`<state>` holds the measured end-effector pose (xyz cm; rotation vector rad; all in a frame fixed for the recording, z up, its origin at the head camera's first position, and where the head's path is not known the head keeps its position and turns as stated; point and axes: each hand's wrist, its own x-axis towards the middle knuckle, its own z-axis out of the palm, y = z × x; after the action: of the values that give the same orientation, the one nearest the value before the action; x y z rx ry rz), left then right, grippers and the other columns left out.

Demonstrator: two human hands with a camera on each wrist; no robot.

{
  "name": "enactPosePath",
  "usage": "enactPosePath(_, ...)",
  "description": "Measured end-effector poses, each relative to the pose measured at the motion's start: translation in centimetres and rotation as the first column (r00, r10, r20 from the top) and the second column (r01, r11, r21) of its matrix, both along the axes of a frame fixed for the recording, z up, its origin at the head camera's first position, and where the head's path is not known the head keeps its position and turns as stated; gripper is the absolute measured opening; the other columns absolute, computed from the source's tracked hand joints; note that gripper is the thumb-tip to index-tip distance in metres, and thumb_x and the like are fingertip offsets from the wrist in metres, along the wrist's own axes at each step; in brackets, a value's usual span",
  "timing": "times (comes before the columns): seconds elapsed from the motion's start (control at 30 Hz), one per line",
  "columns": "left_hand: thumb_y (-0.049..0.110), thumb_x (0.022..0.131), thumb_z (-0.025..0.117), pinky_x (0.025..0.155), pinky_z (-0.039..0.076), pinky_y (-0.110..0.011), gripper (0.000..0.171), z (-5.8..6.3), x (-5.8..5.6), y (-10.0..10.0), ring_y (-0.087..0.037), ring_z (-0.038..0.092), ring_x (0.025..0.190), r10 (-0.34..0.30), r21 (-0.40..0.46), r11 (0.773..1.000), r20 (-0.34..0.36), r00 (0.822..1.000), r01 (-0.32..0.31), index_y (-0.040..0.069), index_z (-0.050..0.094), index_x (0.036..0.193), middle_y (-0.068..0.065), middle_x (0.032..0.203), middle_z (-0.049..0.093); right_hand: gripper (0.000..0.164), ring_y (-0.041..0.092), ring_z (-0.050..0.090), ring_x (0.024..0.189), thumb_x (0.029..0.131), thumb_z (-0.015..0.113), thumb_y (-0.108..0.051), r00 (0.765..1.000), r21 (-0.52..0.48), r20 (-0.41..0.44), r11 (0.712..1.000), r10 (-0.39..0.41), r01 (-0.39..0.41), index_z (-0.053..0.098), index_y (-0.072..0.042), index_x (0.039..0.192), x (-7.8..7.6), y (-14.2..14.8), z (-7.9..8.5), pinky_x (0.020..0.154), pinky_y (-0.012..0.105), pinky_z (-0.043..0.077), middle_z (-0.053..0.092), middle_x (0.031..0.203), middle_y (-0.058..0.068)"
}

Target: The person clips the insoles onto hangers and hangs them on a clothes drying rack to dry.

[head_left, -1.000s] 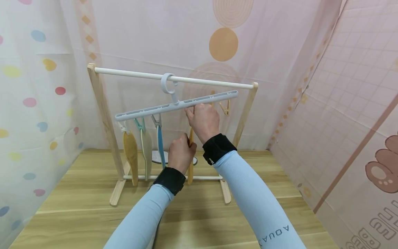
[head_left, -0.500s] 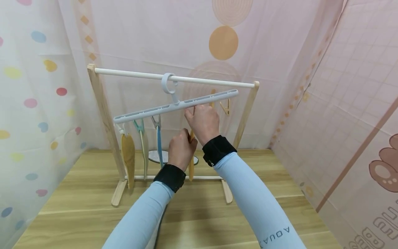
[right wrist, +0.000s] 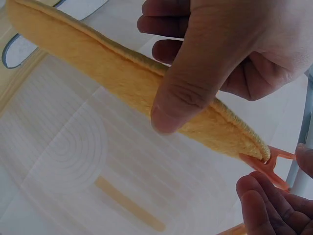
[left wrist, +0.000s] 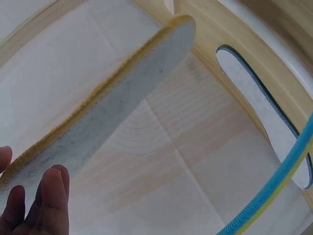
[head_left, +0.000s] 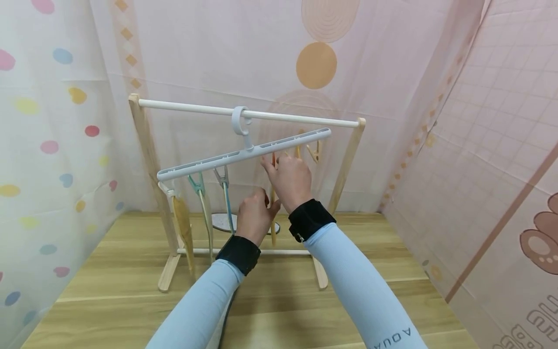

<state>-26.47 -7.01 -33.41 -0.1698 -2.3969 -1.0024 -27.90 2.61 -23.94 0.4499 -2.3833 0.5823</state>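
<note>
A yellow fuzzy insole [right wrist: 127, 83] hangs from an orange clip [right wrist: 266, 166] beneath a tilted light-grey hanger [head_left: 231, 157]. My left hand [head_left: 255, 215] stays beside this insole, its thumb and fingers spread loosely around it; the left wrist view shows the insole's pale underside passing between them. Close under the hanger, my right hand [head_left: 291, 179] has its thumb and fingers parted next to the clip. Farther left hang a mustard insole [head_left: 183, 225] on a white clip, a cream insole [head_left: 206, 220] on a teal clip [head_left: 197, 184], and a blue insole [head_left: 228, 208] on a grey clip [head_left: 221, 178].
The hanger hooks over a white rail [head_left: 183, 107] between wooden posts [head_left: 346, 169]. Two vacant yellowish clips [head_left: 298, 151] hang toward its right end. A white insole with a dark edge [left wrist: 261, 112] lies on the wooden table [head_left: 109, 291] behind. Printed curtains surround the table.
Both hands have loosened: the left fingers came apart around the yellow insole, and the right ones from its clip. The hanger's left end sits slightly lower, and the hanging insoles have turned a little.
</note>
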Motion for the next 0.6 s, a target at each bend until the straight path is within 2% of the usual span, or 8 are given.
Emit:
enactPosePath(0.13,0.026,0.092,0.074,0.05,0.038,-0.033,0.032,-0.2,0.0,-0.1,-0.021,0.049,0.054,-0.005,-0.006,1.0,-0.003,1.0,0.005,0.003,0.056,0.081,-0.006,0.064,0.051,0.04,0.014,0.043,0.044,0.097,0.063,-0.041,1.0,-0.005,-0.006,1.0,0.0,0.0,0.066,-0.006,0.079,0.1,0.1,-0.3,0.042,0.024,0.028,0.043,0.052,0.0)
enactPosePath(0.3,0.027,0.091,0.074,0.049,0.038,-0.033,0.033,-0.5,-0.1,-0.2,-0.021,0.048,0.052,-0.017,-0.026,1.0,-0.016,1.0,0.016,0.004,0.054,0.079,-0.006,0.062,0.05,0.043,0.014,0.044,0.043,0.096,0.064,-0.042,1.0,-0.015,-0.002,1.0,0.012,-0.013,0.072,-0.003,0.079,0.3,0.5,-0.7,0.041,0.023,0.029,0.048,0.051,0.003)
enactPosePath(0.37,0.028,0.091,0.074,0.049,0.038,-0.033,0.033,-0.6,-0.1,-0.2,-0.021,0.049,0.051,-0.017,-0.036,0.999,-0.016,1.0,0.017,0.005,0.053,0.079,-0.006,0.061,0.051,0.043,0.014,0.049,0.045,0.096,0.065,-0.041,1.0,-0.018,0.003,1.0,0.014,-0.014,0.074,-0.003,0.082,0.4,0.7,-0.9,0.043,0.023,0.033,0.058,0.056,0.006)
enactPosePath(0.47,0.031,0.092,0.073,0.05,0.04,-0.034,0.034,-0.7,0.0,-0.3,-0.021,0.051,0.052,-0.009,-0.046,0.999,-0.004,1.0,0.009,0.005,0.055,0.08,-0.006,0.061,0.054,0.043,0.016,0.059,0.054,0.096,0.065,-0.042,1.0,-0.011,0.003,1.0,0.006,-0.006,0.076,-0.002,0.086,0.4,1.0,-1.2,0.049,0.024,0.043,0.07,0.073,0.011)
enactPosePath(0.53,0.032,0.092,0.072,0.049,0.04,-0.034,0.033,-0.6,0.1,-0.4,-0.02,0.051,0.051,-0.008,-0.047,0.999,0.006,1.0,0.008,0.005,0.056,0.08,-0.006,0.061,0.054,0.043,0.018,0.066,0.062,0.095,0.065,-0.042,1.0,-0.017,0.0,1.0,0.006,-0.006,0.076,-0.001,0.088,0.4,1.2,-1.5,0.054,0.026,0.049,0.074,0.083,0.013)
enactPosePath(0.6,0.032,0.092,0.072,0.048,0.039,-0.033,0.033,-0.7,0.3,-0.4,-0.02,0.051,0.051,-0.006,-0.05,0.999,0.008,1.0,0.006,0.006,0.056,0.08,-0.005,0.06,0.054,0.043,0.02,0.069,0.067,0.095,0.066,-0.042,1.0,-0.024,-0.005,1.0,0.01,-0.01,0.076,-0.001,0.087,0.4,1.5,-1.8,0.056,0.028,0.053,0.074,0.086,0.013)
